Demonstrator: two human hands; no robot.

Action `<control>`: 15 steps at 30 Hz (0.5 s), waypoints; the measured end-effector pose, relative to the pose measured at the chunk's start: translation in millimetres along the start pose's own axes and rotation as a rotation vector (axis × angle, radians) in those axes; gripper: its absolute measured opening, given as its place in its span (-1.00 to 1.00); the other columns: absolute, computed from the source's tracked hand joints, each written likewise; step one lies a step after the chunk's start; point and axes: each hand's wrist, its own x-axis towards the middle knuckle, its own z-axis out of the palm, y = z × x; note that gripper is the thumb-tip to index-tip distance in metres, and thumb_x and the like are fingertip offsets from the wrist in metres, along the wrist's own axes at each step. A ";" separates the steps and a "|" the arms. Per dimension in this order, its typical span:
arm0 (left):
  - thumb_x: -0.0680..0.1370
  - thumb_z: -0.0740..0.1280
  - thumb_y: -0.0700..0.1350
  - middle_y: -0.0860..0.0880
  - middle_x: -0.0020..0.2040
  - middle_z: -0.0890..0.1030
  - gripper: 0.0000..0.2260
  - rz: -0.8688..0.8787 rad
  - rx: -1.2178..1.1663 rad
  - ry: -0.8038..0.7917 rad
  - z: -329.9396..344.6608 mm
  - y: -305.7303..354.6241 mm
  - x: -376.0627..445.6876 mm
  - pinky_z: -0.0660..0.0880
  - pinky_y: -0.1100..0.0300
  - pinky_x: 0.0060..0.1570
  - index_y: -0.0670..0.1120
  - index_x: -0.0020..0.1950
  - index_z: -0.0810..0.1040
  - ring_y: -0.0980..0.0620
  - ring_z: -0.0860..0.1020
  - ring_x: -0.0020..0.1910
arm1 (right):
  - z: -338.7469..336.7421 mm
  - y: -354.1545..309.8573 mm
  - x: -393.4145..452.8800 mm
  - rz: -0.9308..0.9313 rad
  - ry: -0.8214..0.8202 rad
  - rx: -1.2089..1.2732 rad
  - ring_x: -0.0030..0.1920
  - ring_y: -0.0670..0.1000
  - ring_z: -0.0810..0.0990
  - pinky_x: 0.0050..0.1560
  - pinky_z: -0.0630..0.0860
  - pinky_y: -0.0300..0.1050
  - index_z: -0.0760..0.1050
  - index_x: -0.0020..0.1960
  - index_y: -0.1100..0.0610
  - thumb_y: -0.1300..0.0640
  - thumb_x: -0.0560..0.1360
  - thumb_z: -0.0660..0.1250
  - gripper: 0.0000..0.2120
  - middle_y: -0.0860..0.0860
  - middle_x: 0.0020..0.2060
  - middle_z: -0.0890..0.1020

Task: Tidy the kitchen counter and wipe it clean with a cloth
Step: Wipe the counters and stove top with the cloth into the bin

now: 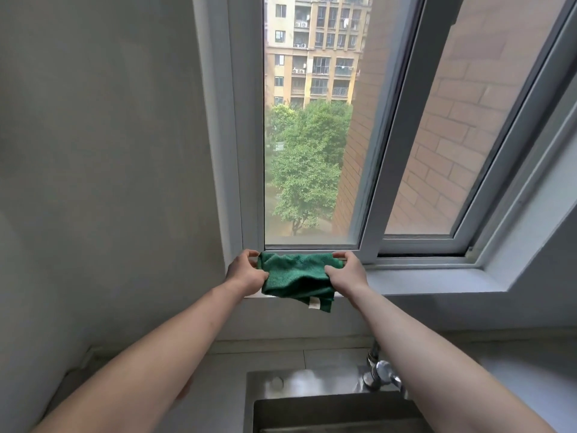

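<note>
A green cloth (pixel 296 276) with a small white label lies bunched on the white window sill (pixel 421 279), one corner hanging over the sill's front edge. My left hand (pixel 246 271) grips the cloth's left end, thumb and fingers curled round it. My right hand (pixel 345 271) grips its right end the same way. Both arms reach forward over the sink. The counter (pixel 218 398) shows only as a pale strip at the bottom, partly hidden by my arms.
A steel sink (pixel 281 385) sits below at the bottom centre with a chrome tap (pixel 381 373) at its back right. A grey wall (pixel 109 182) fills the left. The window (pixel 312 151) behind the sill has its right pane swung open.
</note>
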 end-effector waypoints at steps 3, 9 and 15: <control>0.45 0.48 -0.18 -0.01 0.19 0.61 -0.52 0.011 0.045 0.012 14.6 -1.6 20.4 0.51 0.17 0.12 -0.03 0.34 0.47 -0.04 0.59 0.12 | 14.4 3.9 24.3 -0.014 0.028 -0.064 -0.01 -0.01 0.54 0.00 0.41 -0.17 0.48 0.25 0.06 0.16 0.53 0.39 -0.70 0.01 0.27 0.56; 0.45 0.46 -0.19 -0.05 0.28 0.57 -0.52 0.049 0.163 0.028 36.9 -14.2 47.8 0.45 0.18 0.25 -0.09 0.36 0.49 -0.04 0.54 0.24 | 39.3 19.0 55.1 -0.031 0.011 -0.131 0.07 0.00 0.50 0.07 0.42 -0.17 0.47 0.26 0.04 0.19 0.54 0.37 -0.69 -0.01 0.27 0.55; 0.53 0.37 -0.07 -0.04 0.39 0.45 -0.54 0.192 0.429 0.009 51.5 -38.2 45.8 0.40 0.06 0.38 -0.03 0.43 0.43 -0.08 0.43 0.35 | 53.6 43.2 53.1 -0.144 0.048 -0.247 0.31 0.02 0.46 0.33 0.38 -0.10 0.45 0.33 0.03 0.16 0.55 0.37 -0.63 -0.01 0.33 0.44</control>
